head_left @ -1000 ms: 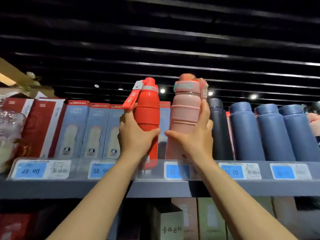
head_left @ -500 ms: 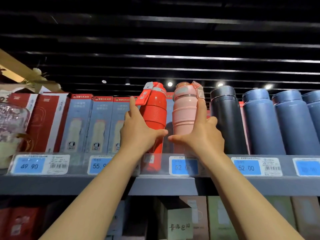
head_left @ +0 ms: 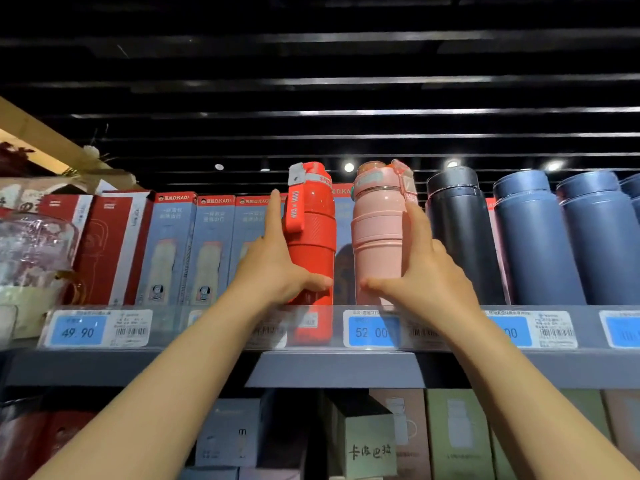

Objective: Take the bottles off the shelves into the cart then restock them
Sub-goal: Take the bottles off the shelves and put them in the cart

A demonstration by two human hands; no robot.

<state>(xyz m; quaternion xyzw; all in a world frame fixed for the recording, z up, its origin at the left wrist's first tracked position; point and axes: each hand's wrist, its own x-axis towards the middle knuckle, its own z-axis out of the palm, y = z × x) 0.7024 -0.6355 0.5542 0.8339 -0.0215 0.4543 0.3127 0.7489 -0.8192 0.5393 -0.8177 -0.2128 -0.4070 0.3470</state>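
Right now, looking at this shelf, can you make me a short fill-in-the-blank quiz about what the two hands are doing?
1. The left hand holds the ____ bottle.
2. The right hand holds the ____ bottle.
3. The leftmost price tag reads ____.
4. Just right of the held pair stands a ____ flask.

Missing words: red; pink; 49.90; black

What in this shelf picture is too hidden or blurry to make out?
Head view:
- Price tag behind the left forearm: figure covered.
- Tag right of the right wrist: first digits covered.
- Red bottle base: blurred behind the clear shelf rail.
- Far-right navy bottle: cut by the frame edge.
- Cart: not in view.
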